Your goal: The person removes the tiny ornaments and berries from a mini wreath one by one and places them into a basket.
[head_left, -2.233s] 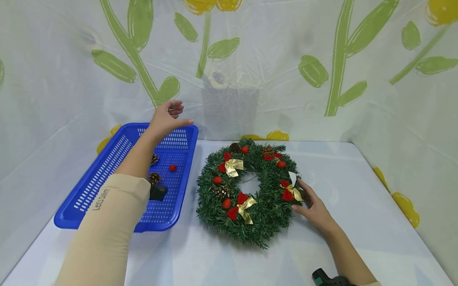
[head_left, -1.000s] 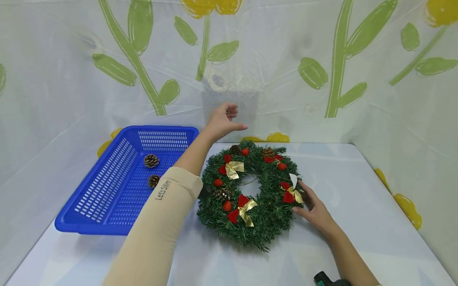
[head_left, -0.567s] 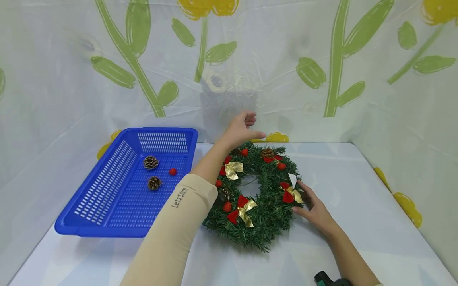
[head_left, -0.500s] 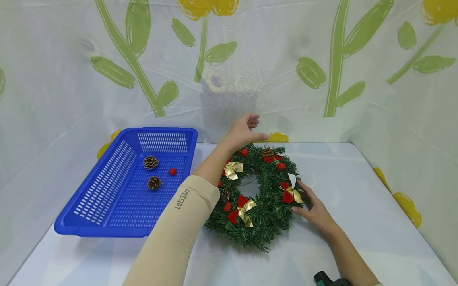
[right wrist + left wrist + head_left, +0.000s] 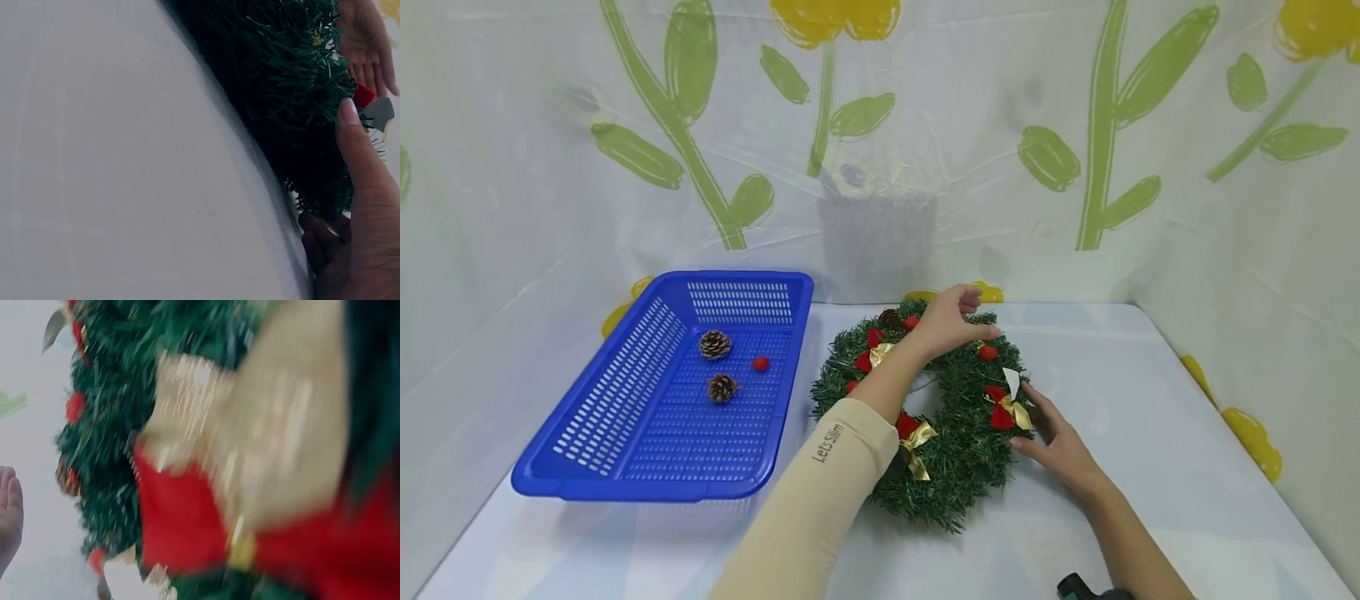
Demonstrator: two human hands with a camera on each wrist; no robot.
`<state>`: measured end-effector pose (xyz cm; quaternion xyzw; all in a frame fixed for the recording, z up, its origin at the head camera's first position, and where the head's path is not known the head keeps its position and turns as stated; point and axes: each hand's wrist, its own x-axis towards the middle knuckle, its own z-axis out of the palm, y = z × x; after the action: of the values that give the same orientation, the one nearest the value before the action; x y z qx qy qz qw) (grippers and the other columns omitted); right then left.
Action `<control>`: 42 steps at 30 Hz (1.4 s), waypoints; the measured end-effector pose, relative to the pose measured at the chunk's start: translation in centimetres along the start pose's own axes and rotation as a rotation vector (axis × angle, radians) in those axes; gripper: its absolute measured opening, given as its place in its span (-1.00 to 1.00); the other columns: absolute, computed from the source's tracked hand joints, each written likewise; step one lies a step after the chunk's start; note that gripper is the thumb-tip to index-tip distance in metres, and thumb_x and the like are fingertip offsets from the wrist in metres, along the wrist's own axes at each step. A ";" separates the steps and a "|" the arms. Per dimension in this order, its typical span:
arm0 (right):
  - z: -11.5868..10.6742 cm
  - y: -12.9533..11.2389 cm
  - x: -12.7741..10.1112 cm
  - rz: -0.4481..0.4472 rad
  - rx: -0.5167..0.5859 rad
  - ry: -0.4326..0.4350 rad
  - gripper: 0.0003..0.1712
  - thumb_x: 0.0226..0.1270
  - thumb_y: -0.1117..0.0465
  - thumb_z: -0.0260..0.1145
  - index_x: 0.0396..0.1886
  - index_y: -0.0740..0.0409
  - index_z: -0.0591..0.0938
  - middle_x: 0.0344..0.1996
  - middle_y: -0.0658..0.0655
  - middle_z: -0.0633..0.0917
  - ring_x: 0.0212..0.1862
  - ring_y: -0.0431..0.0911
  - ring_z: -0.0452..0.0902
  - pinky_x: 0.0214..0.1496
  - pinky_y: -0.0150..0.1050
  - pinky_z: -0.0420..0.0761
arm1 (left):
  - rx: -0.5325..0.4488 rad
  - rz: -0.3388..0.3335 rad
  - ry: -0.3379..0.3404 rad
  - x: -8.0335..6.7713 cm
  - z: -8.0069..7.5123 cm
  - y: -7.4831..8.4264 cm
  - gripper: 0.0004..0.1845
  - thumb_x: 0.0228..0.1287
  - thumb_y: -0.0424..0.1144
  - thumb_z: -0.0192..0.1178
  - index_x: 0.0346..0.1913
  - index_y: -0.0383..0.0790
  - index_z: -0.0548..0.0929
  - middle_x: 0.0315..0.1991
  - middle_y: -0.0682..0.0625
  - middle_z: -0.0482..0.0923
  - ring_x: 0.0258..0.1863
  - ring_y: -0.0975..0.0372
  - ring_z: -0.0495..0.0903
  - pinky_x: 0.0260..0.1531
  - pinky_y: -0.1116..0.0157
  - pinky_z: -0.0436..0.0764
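Green wreath [image 5: 958, 433] flat on the white table [image 5: 1150, 433], centre of the head view, trimmed with red-and-gold bows, red berries and pine cones. Left hand [image 5: 951, 321] over its far rim, about 12 o'clock; fingers bent down toward the trim there, thumb out to the right. Cannot tell if they pinch anything; left wrist view is a blur of bow [image 5: 250, 487] and needles. Right hand [image 5: 1056, 442] at the wreath's 3 o'clock edge, fingers [image 5: 353, 144] fairly straight and laid against the needles, steadying it.

Blue basket [image 5: 587, 433] just beside the wreath at 9 o'clock, not touching. Inside it: two pine cones [image 5: 715, 343] and one red berry [image 5: 762, 363], near its far end. Plastic sheeting [image 5: 925, 167] printed with yellow flowers backs the table.
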<state>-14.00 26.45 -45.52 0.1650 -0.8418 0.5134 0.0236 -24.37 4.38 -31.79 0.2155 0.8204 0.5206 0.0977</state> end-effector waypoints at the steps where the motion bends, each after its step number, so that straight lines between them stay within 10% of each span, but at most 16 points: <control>1: 0.0 0.0 0.0 0.001 -0.002 0.000 -0.06 0.22 0.34 0.32 0.51 0.02 0.05 0.40 0.34 0.16 0.13 -0.58 0.20 0.15 -0.73 0.14 | 0.004 -0.002 -0.008 0.0 0.4 -0.2 -0.29 0.16 -0.16 0.34 0.35 -0.22 0.31 0.26 -0.12 0.40 0.25 0.10 0.38 0.17 0.22 0.45; 18: -0.1 -0.1 0.2 0.017 -0.007 -0.012 -0.07 0.24 0.32 0.31 0.51 0.01 0.03 0.44 0.31 0.08 0.25 -0.41 0.19 0.15 -0.74 0.12 | -0.023 -0.082 -0.011 -0.2 5.0 -1.9 -0.36 0.24 -0.23 0.27 0.36 -0.20 0.31 0.34 -0.05 0.33 0.31 0.15 0.33 0.21 0.23 0.42; 25: 0.1 -0.2 0.3 0.018 0.004 -0.020 -0.06 0.23 0.33 0.31 0.51 0.04 0.03 0.45 0.33 0.06 0.36 0.33 0.03 0.16 -0.75 0.10 | -0.068 -0.121 0.066 -0.3 5.8 -2.9 -0.39 0.23 -0.32 0.26 0.33 -0.27 0.34 0.29 -0.11 0.37 0.27 0.09 0.38 0.20 0.23 0.43; 36: 0.2 -0.1 0.2 -0.001 -0.005 -0.010 -0.06 0.20 0.36 0.32 0.50 0.12 0.05 0.44 0.38 0.06 0.38 0.28 0.03 0.19 -0.73 0.10 | 0.196 -0.105 0.215 0.0 6.9 -3.4 -0.64 0.24 -0.36 0.23 0.11 -0.25 0.55 -0.01 -0.07 0.51 0.06 0.13 0.47 0.01 0.31 0.52; 42: 0.1 -0.1 0.1 -0.014 0.000 -0.009 -0.07 0.21 0.36 0.32 0.50 0.11 0.05 0.43 0.38 0.07 0.39 -0.23 0.05 0.20 -0.73 0.11 | 0.238 -0.092 0.210 0.0 6.8 -3.7 -0.71 0.24 -0.30 0.25 0.02 -0.24 0.63 -0.04 -0.06 0.51 0.06 0.12 0.45 -0.02 0.32 0.52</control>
<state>-14.07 26.34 -45.45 0.1734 -0.8408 0.5123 0.0232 -22.63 8.56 -38.10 0.1324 0.8909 0.4343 0.0088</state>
